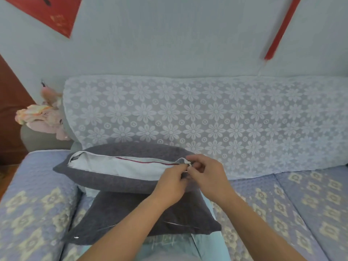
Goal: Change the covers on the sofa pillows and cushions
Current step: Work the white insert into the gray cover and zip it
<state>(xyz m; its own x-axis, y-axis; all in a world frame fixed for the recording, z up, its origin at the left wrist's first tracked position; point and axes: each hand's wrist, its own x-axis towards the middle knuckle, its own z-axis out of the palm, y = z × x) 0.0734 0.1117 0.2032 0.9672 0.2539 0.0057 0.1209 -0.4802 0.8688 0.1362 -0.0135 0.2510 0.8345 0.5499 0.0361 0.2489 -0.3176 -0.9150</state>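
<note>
Pinching the zipper pull (189, 163), probably, with both hands (172, 182) (208, 175) at frame centre; pillow (120, 166) opening runs left from your grip.

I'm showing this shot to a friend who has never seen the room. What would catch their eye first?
Probably the two hands, left hand and right hand, meeting at the right end of the open zipper on the upper grey pillow, where the white insert shows. That pillow lies on a second grey pillow. Behind, a white floral lace cover drapes the sofa back.
</note>
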